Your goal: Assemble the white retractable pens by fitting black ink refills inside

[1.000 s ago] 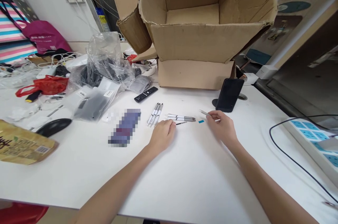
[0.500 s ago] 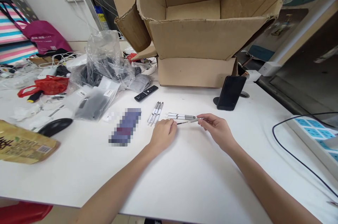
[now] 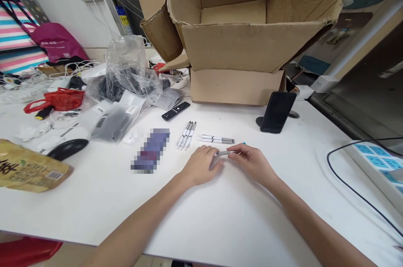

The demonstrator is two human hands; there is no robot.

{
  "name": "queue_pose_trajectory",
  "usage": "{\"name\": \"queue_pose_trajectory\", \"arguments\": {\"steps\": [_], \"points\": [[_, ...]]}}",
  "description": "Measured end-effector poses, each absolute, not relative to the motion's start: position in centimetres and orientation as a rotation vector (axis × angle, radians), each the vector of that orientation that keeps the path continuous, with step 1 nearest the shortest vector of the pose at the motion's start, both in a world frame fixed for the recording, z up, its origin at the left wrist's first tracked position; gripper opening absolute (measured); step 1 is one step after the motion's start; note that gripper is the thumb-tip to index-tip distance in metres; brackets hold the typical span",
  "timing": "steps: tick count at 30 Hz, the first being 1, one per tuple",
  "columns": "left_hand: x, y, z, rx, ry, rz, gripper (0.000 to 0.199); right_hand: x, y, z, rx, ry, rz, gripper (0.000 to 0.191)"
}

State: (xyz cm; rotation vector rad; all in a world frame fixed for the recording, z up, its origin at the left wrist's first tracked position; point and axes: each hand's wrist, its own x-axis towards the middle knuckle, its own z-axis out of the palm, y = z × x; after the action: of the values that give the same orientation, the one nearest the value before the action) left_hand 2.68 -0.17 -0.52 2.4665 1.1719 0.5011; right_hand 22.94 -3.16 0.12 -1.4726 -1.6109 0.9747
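Note:
My left hand [image 3: 201, 166] rests low over the white table, its fingers bent onto one end of a pen's grey part [image 3: 224, 153]. Its thumb stands off from the pen, and what lies under the fingers is hidden. On the other end, the fingertips of my right hand [image 3: 253, 162] are pinched. A small teal bit [image 3: 244, 144] shows behind the right fingers; I cannot tell what it is. Just beyond the hands lie white pens with grey grips [image 3: 217, 139], side by side. Left of them is another group of white-and-grey pens [image 3: 187, 135], pointing away from me.
A large open cardboard box [image 3: 239, 86] stands at the back. A phone [image 3: 278, 111] leans on a stand to its right. Leftward are a remote control [image 3: 176, 111], a blurred-out blue item [image 3: 151, 151], plastic packets [image 3: 115, 122] and a gold pouch [image 3: 31, 168]. A power strip [image 3: 378, 160] lies right.
The hands have come closer together, the left shifting right and the right moving slightly left and down. The thin dark rod seen between them earlier is out of sight; a teal bit now shows.

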Motion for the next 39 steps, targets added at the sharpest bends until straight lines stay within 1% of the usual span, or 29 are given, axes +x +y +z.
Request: {"name": "queue_pose_trajectory", "arguments": {"steps": [3,5,7,11,14,16,19,20,22,25,27,29,31,32,34,36,39], "points": [[2.65,-0.11,-0.57,2.494,1.189,0.485,0.028,22.75,-3.34,0.48,-1.502,-1.696,0.905,0.026],[2.65,-0.13,-0.52,2.505,1.198,0.478,0.032,22.59,-3.43,0.59,-1.52,-1.757,0.855,0.028],[2.69,-0.23,-0.42,2.505,1.191,0.466,0.033,22.41,-3.54,0.49,-1.548,-1.811,0.799,0.034],[2.77,-0.42,-0.39,2.526,1.149,0.454,0.026,22.12,-3.79,-0.08,-1.596,-1.84,0.756,0.05],[2.74,-0.31,-0.7,2.586,1.118,0.446,0.025,22.17,-3.85,-0.24,-1.608,-1.842,0.753,0.055],[2.67,-0.15,-0.94,2.597,1.13,0.434,0.028,22.31,-3.82,-0.11,-1.576,-1.902,0.71,0.05],[2.54,0.03,-1.13,2.556,1.187,0.426,0.031,22.46,-3.76,0.1,-1.466,-2.031,0.617,0.031],[2.51,0.04,-1.11,2.542,1.2,0.423,0.032,22.46,-3.74,0.11,-1.442,-2.052,0.595,0.027],[2.45,-0.01,-0.98,2.516,1.195,0.428,0.033,22.39,-3.72,0.02,-1.43,-2.061,0.577,0.03],[2.41,-0.17,-0.65,2.455,1.154,0.449,0.031,22.27,-3.74,-0.11,-1.451,-2.052,0.668,0.044],[2.38,-0.21,-0.51,2.449,1.124,0.43,0.032,22.29,-3.77,-0.07,-1.471,-2.043,0.728,0.049],[2.36,-0.14,-0.49,2.484,1.112,0.411,0.028,22.38,-3.78,0.07,-1.484,-2.038,0.723,0.044],[2.33,-0.04,-0.53,2.512,1.126,0.414,0.029,22.5,-3.76,0.22,-1.453,-2.046,0.682,0.029],[2.32,0.0,-0.54,2.515,1.138,0.415,0.032,22.55,-3.74,0.26,-1.421,-2.054,0.667,0.026],[2.29,0.01,-0.53,2.492,1.16,0.412,0.034,22.59,-3.68,0.24,-1.361,-2.066,0.635,0.025],[2.28,-0.05,-0.54,2.446,1.164,0.409,0.03,22.55,-3.62,0.1,-1.348,-2.067,0.599,0.026],[2.28,-0.09,-0.81,2.453,1.131,0.407,0.032,22.44,-3.61,-0.19,-1.415,-2.06,0.584,0.043]]}}
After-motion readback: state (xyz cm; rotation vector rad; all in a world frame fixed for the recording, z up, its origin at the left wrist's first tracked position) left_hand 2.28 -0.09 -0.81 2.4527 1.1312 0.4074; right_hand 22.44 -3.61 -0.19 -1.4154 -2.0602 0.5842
